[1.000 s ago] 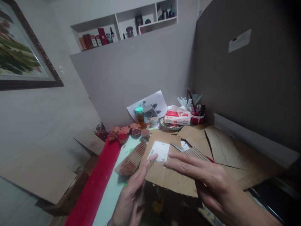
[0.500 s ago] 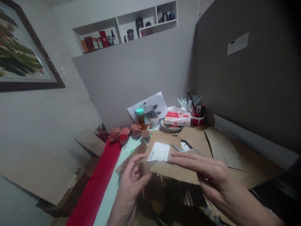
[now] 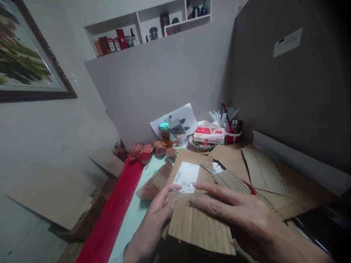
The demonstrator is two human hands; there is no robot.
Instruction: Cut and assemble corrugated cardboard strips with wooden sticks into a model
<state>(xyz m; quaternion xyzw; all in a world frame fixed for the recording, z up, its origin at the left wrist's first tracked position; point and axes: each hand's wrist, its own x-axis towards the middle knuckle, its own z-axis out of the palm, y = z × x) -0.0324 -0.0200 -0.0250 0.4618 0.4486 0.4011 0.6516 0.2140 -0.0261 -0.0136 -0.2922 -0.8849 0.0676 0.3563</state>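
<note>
We angle our left hand upward, fingers curled around the left edge of the bent cardboard sheet, which sits directly before us. Our right hand reaches in from the right, fingers stretched across the sheet towards its shipping label; its thumb is hidden, so we cannot tell whether it grips.

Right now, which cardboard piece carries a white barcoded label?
The flat brown piece, its label next to the left hand and right hand; the others show none.
</note>
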